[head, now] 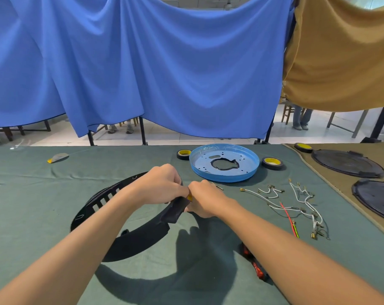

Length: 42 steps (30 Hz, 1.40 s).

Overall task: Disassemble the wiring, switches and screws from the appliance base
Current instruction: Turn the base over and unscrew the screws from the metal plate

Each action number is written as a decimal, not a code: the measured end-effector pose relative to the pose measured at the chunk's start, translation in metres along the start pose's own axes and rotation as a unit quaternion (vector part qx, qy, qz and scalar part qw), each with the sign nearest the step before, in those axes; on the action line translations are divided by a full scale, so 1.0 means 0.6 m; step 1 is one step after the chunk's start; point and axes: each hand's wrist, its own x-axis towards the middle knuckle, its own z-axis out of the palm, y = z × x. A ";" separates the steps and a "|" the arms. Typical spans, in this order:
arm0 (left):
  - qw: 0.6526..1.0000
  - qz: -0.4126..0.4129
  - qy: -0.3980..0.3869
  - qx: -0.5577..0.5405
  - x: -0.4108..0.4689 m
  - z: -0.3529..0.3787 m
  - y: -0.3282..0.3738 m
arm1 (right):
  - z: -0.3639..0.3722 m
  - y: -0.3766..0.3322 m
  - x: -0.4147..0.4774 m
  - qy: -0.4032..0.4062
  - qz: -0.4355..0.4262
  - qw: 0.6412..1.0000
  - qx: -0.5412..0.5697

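Note:
The black ring-shaped appliance base (129, 236) is tilted up off the green cloth in front of me. My left hand (162, 183) grips its upper rim, fingers curled over the edge. My right hand (205, 200) is curled against the same spot and pinches a small yellow part (189, 197) at the rim's thick housing. What the yellow part is stays unclear. Loose white wires with brass terminals (272, 191) and a red and green wire (289, 219) lie to the right. Red switches (255, 264) lie under my right forearm.
A blue metal plate (248, 159) lies beyond the hands, with a tape roll (183, 154) to its left and another tape roll (273, 163) to its right. Two black round covers (349, 162) rest on brown cloth at right. A small grey and yellow object (58, 157) lies far left.

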 end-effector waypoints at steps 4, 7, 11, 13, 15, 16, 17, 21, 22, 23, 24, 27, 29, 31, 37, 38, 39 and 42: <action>1.000 0.006 0.002 0.008 -0.005 0.010 0.003 | -0.013 0.019 -0.017 0.030 -0.009 0.999 0.020; 0.999 0.011 0.018 0.042 -0.003 0.033 -0.001 | -0.012 0.042 -0.043 0.037 -0.003 0.999 0.035; 0.994 0.008 0.028 0.106 0.002 0.066 -0.003 | 0.003 0.054 -0.071 0.036 0.014 0.999 0.037; 0.991 0.003 0.034 0.126 0.005 0.081 -0.004 | 0.006 0.054 -0.078 0.040 0.016 0.998 0.034; 0.990 -0.001 0.039 0.133 0.006 0.092 -0.006 | 0.008 0.054 -0.080 0.037 0.030 0.998 0.028; 0.990 -0.002 0.043 0.134 0.006 0.095 -0.008 | 0.008 0.055 -0.081 0.034 0.039 0.998 0.026; 0.990 -0.004 0.049 0.135 0.007 0.097 -0.009 | 0.008 0.056 -0.081 0.032 0.046 0.998 0.021; 0.986 -0.006 0.063 0.153 0.008 0.099 -0.007 | 0.008 0.054 -0.080 0.031 0.049 0.998 -0.003; 0.985 -0.006 0.065 0.158 0.009 0.099 -0.007 | 0.009 0.050 -0.080 0.035 0.047 0.998 -0.006; 0.984 -0.007 0.066 0.162 0.010 0.099 -0.007 | 0.011 0.047 -0.079 0.039 0.045 0.998 -0.009; 0.984 -0.008 0.067 0.164 0.013 0.100 -0.007 | 0.013 0.044 -0.078 0.042 0.045 0.998 -0.011; 0.985 -0.013 0.066 0.157 0.021 0.100 -0.008 | 0.008 0.038 -0.078 0.029 0.051 0.998 -0.005; 0.986 -0.014 0.061 0.155 0.025 0.100 -0.008 | -0.013 0.042 -0.082 0.016 0.061 0.998 0.029; 0.987 -0.013 0.056 0.152 0.028 0.100 -0.008 | -0.046 0.060 -0.089 -0.005 0.074 0.993 0.089; 0.989 -0.018 0.053 0.134 0.035 0.101 -0.006 | -0.129 0.131 -0.107 0.016 0.088 0.991 0.097; 0.990 -0.019 0.052 0.130 0.035 0.102 -0.006 | -0.129 0.135 -0.107 0.000 0.084 0.995 0.057; 0.990 -0.021 0.051 0.128 0.036 0.103 -0.005 | -0.124 0.138 -0.106 -0.027 0.079 0.996 0.018; 0.991 -0.025 0.054 0.123 0.035 0.105 -0.005 | -0.097 0.144 -0.108 -0.118 0.066 0.989 -0.068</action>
